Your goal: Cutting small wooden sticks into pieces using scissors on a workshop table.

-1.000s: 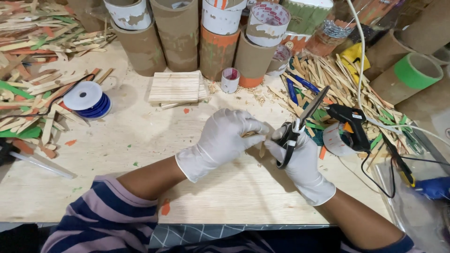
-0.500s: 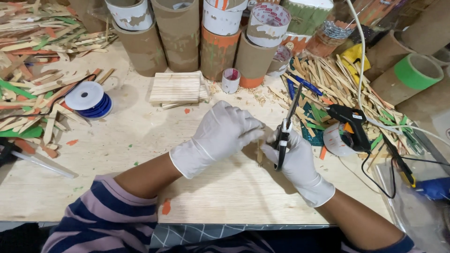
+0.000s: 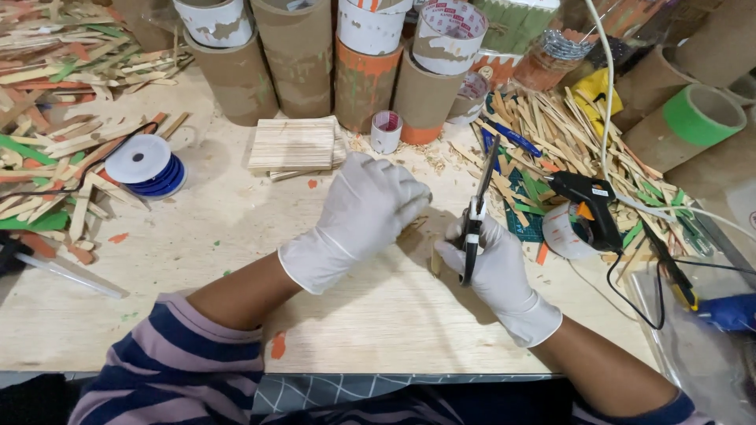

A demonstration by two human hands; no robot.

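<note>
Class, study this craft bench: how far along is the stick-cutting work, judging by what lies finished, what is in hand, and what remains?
Done: a glued panel of sticks lies flat by the cardboard tubes. In hand: the right hand holds scissors, blades pointing away, while the left hand steadies a small stick piece. Left: loose sticks remain piled beside the glue gun.

You have a white tape roll with red print (image 3: 450, 27) on the cardboard tubes at the back, a small white label on the black glue gun (image 3: 602, 191) at your right — a clear plastic bag (image 3: 693, 354) at the table's right edge.
</note>
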